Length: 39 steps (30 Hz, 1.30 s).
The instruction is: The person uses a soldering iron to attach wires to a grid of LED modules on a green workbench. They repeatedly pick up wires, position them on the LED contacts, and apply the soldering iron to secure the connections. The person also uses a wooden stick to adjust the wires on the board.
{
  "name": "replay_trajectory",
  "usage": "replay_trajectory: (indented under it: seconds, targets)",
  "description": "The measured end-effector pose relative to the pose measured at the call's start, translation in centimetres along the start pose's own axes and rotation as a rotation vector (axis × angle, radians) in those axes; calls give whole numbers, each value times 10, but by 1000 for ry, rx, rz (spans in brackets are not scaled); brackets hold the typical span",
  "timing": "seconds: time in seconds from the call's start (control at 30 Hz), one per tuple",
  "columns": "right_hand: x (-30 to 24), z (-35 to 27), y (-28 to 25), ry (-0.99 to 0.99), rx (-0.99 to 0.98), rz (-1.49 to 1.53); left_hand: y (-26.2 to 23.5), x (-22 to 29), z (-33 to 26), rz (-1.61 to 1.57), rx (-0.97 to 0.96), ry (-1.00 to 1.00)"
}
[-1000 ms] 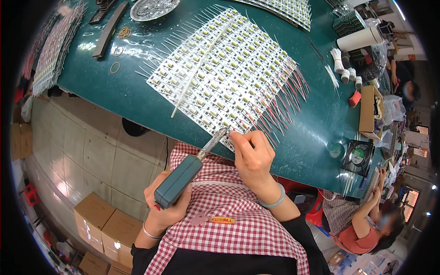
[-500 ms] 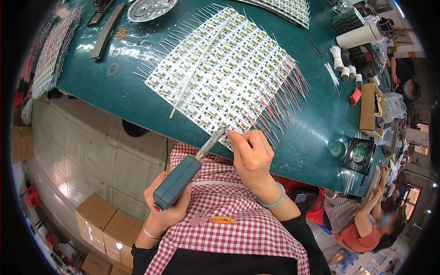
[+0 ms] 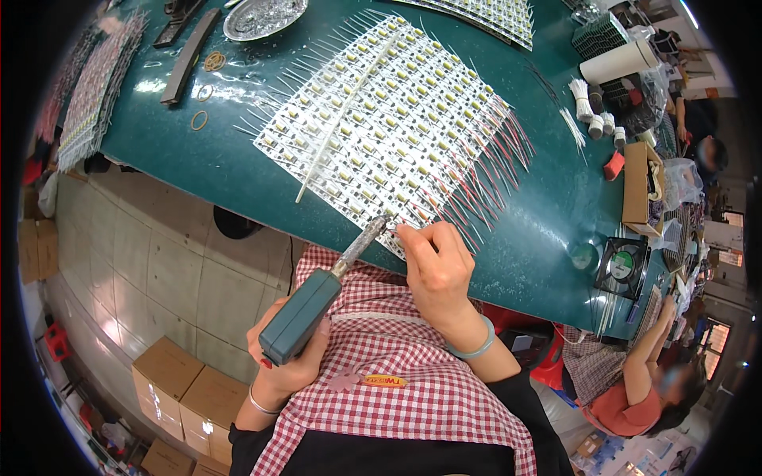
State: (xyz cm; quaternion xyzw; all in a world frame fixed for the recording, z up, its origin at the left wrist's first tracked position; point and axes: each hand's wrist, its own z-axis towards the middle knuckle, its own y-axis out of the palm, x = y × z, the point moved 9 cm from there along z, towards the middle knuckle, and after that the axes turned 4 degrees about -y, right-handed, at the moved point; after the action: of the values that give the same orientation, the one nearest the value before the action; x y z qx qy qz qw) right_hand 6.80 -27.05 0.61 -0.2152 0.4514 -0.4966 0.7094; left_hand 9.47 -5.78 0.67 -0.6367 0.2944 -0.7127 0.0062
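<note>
A green soldering gun (image 3: 300, 317) is gripped in my left hand (image 3: 270, 353), its fingers wrapped round the body. Its silvery tip reaches the near corner of a sheet of small white circuit boards (image 3: 389, 135). Rows of yellow parts cover this sheet, white wires stick out of its far left side and red and white wires (image 3: 484, 186) out of its right side. Beside the tip, my right hand (image 3: 439, 274) is closed in a pinch at the sheet's near edge; whatever is between the fingertips is too small to make out. A pale thin rod (image 3: 333, 131) lies across the boards.
The green table (image 3: 540, 254) also bears a metal dish (image 3: 264, 17), rubber bands (image 3: 199, 120), a dark bar (image 3: 190, 57), a small fan (image 3: 621, 268) and a cardboard box (image 3: 639, 190). At the right a co-worker (image 3: 635, 389) in red reaches out. Cartons (image 3: 171, 373) stand on the floor.
The soldering gun has shifted slightly, its body a little left and its tip a little up. My right hand has barely moved. The co-worker's arms have moved slightly.
</note>
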Motion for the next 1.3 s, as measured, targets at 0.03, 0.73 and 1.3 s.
replay_trajectory:
  seconds: [0.03, 0.73, 1.3]
  targets:
    - [0, 0, -1, 3, 1, 9, -1, -1, -1, -8, 6, -9]
    - [-12, -9, 9, -54, -69, 76, -14, -12, -14, -43, 91, -74]
    - [-15, -13, 4, -97, 14, 71, -12, -8, -12, 3, 59, -14]
